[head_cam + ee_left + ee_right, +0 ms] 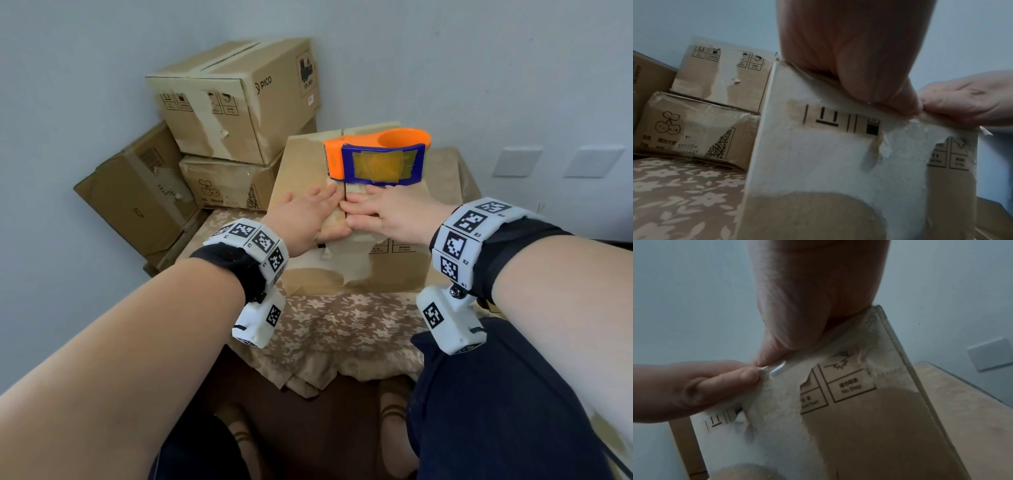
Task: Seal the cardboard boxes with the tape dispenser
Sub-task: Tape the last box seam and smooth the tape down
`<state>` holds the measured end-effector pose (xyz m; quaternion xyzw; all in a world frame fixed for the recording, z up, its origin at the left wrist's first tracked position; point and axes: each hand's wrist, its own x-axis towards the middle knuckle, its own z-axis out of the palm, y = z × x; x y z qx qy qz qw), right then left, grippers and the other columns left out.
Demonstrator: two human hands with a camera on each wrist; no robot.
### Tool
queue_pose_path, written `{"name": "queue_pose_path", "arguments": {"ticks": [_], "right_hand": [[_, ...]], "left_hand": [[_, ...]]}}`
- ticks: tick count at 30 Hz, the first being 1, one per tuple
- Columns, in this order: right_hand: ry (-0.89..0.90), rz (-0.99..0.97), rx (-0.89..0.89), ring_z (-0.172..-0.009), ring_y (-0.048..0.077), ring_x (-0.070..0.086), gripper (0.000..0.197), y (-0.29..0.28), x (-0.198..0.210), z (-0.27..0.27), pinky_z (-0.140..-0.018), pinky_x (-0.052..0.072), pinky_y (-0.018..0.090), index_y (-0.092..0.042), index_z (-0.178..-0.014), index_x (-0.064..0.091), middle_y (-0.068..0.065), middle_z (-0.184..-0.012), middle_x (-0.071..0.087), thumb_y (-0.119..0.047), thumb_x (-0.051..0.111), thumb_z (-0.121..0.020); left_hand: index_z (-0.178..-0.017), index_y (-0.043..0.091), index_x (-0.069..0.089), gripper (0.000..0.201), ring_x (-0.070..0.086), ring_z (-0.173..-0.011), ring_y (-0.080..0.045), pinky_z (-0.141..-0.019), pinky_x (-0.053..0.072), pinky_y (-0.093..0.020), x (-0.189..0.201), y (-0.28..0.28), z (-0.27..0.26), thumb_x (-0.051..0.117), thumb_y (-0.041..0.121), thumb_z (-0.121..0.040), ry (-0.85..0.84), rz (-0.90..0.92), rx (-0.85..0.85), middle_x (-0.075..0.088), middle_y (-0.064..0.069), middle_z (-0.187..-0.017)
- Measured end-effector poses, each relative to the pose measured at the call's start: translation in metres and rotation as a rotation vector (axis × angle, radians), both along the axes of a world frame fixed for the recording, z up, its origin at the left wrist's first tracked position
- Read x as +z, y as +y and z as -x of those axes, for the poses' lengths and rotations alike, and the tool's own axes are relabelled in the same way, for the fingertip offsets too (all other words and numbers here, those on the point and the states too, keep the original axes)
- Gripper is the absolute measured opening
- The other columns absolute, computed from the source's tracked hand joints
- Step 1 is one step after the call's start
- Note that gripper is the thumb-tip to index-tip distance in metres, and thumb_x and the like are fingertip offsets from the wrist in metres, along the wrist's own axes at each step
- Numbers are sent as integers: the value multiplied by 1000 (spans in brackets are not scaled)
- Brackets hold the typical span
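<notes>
On the near edge of the surface (346, 329), which a brown cloth with pale flowers covers, stands the cardboard box (346, 270) with torn, whitish patches on its front side. Both hands lie flat on its top with fingers nearly straight, holding nothing: the left hand (305, 219) presses the left flap and the right hand (387, 216) presses the right flap, and their fingertips almost meet at the dark seam between the flaps. In the wrist views the thumbs come down over the front top edge of the box, close to each other. Just behind the fingers, the orange and blue tape dispenser (376, 156) stands on the same box top, apart from both hands. Farther to the left, against the wall, there is a stack of other cardboard boxes (236, 99); the top one has the word PICO printed on it.
</notes>
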<state>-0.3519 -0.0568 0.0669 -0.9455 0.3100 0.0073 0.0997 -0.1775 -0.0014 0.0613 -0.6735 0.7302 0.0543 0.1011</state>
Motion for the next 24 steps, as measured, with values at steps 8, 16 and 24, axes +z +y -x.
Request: {"name": "queue_pose_path", "arguments": {"ticks": [8, 16, 24], "right_hand": [[19, 4, -39, -144, 20, 23, 51, 0, -4, -2, -114, 16, 33, -27, -148, 33, -11, -155, 27, -45, 25, -102], [29, -5, -77, -146, 19, 15, 54, 3, -6, -7, -116, 9, 34, -23, -151, 26, -9, -157, 22, -45, 20, -102], [108, 13, -59, -144, 22, 19, 52, 11, 4, -7, -113, 15, 34, -20, -152, 23, -7, -158, 22, -40, 19, -104]], "left_hand": [[-152, 15, 4, 83, 5, -147, -16, -118, 7, -47, -2, -2, 6, 41, 57, -91, -27, 31, 47, 3, -1, -160], [-152, 13, 11, 92, 9, -146, -17, -118, 6, -32, -8, 3, 8, 55, 56, -84, 13, 94, 74, 9, -5, -160], [-151, 19, 21, 77, 20, -144, -19, -113, 14, -27, 6, 14, -7, 55, 49, -88, 131, 72, 14, 16, -1, -158]]}}
